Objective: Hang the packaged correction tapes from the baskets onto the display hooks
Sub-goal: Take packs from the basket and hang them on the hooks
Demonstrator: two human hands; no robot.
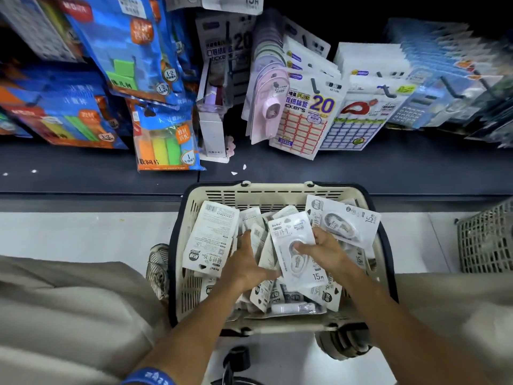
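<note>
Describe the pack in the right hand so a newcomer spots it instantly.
Start at the cream basket on the floor below the shelf. Over its middle, the right hand pinches one correction tape pack. Unlike the jumbled packs lying around it, it is lifted, face-up, with "15M" at its lower corner.

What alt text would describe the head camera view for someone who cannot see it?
A person's right hand holds a packaged correction tape over a cream basket full of them, while the left hand reaches into the pile; stationery packs hang above.
</note>
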